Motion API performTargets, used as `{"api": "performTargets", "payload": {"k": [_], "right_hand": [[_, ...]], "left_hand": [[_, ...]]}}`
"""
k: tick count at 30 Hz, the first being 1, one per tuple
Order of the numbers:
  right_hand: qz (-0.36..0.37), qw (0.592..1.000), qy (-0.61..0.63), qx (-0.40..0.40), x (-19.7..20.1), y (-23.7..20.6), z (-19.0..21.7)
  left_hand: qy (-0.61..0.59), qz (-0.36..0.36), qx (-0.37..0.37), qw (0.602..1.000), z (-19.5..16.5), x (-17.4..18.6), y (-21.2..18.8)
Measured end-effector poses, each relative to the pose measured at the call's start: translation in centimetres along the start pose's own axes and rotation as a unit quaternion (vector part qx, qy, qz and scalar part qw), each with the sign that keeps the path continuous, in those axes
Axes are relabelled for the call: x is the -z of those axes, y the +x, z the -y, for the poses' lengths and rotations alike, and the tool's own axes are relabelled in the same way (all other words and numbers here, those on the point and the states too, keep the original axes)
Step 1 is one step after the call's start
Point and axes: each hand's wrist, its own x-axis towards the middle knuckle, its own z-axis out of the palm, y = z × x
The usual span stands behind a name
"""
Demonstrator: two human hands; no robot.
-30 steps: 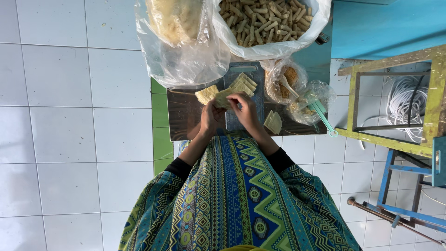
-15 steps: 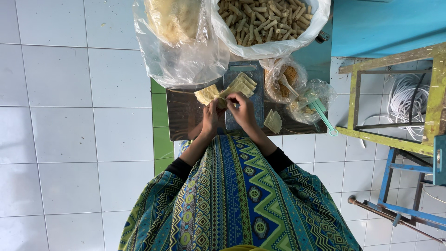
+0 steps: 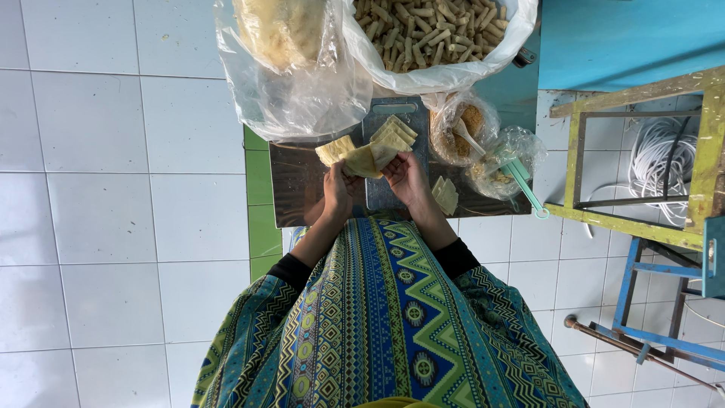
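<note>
Just one pale wrapper sheet (image 3: 362, 160) (held flat) between left hand (image 3: 337, 190) and right hand (image 3: 406, 177).

1. Bright, even daylight fills the view; no single source shows
2. Shadows are soft and faint on the white floor tiles (image 3: 113, 227)
3. Mild glare sits on the clear plastic bags (image 3: 302, 98)
4. Focus is sharp, with slight wide-angle bending of tile lines at the edges

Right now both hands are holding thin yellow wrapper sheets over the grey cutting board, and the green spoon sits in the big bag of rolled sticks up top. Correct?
Not quite. In the head view the green spoon sits in the small clear bag to the right of the grey cutting board, not in the big bag of rolled sticks. Both the left hand and right hand do hold the wrapper sheets.
</note>
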Motion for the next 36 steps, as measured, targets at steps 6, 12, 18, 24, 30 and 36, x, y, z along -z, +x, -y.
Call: {"api": "performTargets", "payload": {"k": [6,12,18,24,30,36], "right_hand": [[-0.001,0.998,0.058,0.004,1.9,0.8,0.8],[0.026,0.997,0.048,0.063,2.7,0.7,2.9],[-0.091,0.854,-0.358,0.366,1.5,1.1,4.4],[-0.017,0.515,-0.747,0.420,0.7,0.0,1.1],[0.035,0.468,-0.769,0.434,0.9,-1.4,-0.5],[0.034,0.470,-0.770,0.431,1.6,-1.3,-0.8]], "left_hand": [[-0.032,-0.010,0.004,0.999,0.5,0.7,0.5],[-0.055,-0.031,-0.010,0.998,0.5,1.2,1.2],[-0.050,-0.019,-0.020,0.998,0.1,1.1,0.9],[-0.017,-0.048,-0.006,0.999,-0.4,0.5,0.7],[-0.019,-0.038,-0.020,0.999,-0.6,0.8,0.3],[-0.020,-0.045,-0.010,0.999,-0.5,1.0,0.4]]}}
